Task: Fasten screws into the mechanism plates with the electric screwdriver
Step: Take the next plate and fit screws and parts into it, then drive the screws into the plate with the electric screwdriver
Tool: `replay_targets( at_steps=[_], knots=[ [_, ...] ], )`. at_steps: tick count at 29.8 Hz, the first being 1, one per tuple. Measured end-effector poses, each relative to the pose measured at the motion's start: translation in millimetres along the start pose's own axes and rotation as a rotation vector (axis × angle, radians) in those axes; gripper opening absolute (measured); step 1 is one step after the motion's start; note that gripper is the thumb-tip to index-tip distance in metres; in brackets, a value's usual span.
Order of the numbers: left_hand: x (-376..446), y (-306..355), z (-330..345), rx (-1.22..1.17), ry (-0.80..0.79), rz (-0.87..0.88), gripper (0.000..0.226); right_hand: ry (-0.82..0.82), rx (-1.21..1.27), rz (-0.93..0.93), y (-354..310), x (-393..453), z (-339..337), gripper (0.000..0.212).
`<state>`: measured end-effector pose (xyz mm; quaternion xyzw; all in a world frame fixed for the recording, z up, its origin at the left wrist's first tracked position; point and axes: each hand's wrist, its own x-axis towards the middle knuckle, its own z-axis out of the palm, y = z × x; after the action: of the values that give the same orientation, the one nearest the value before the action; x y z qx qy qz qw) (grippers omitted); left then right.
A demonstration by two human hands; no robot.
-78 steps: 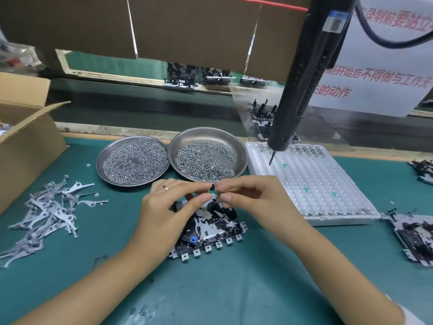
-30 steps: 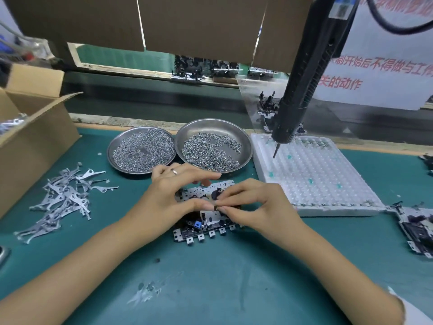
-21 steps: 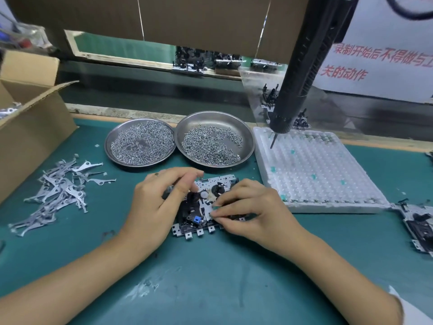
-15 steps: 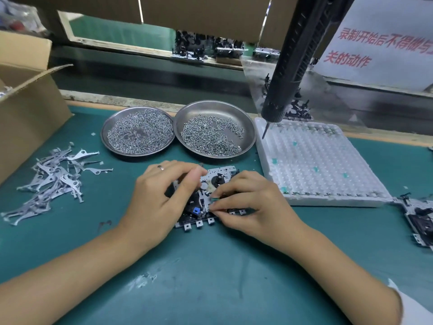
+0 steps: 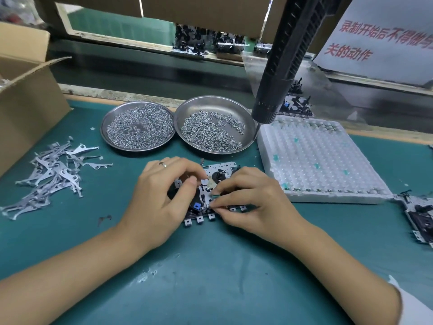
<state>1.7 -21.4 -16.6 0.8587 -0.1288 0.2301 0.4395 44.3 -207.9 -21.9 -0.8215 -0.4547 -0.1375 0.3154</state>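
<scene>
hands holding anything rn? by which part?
Both hands grip the mechanism plate on the mat: left hand at its left side, right hand pinching near its front edge. Electric screwdriver hangs unheld.

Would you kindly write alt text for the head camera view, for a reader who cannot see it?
Both hands, left hand and right hand, work on a mechanism plate lying on a green mat. Behind it sit two metal dishes of screws, with an electric screwdriver hanging untouched above a white tray.
</scene>
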Motion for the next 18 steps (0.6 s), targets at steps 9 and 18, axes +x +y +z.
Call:
replay_targets(
  at_steps=[9, 18],
  knots=[
    [-8, 2, 8, 0.339, -0.178, 0.172, 0.034, -0.092, 0.201, 0.122, 0, 0, -5, 0.016],
    [-8, 0, 12, 0.253, -0.167, 0.098, 0.035, -0.069, 0.236, 0.179, 0, -1, -7, 0.017]
  ],
)
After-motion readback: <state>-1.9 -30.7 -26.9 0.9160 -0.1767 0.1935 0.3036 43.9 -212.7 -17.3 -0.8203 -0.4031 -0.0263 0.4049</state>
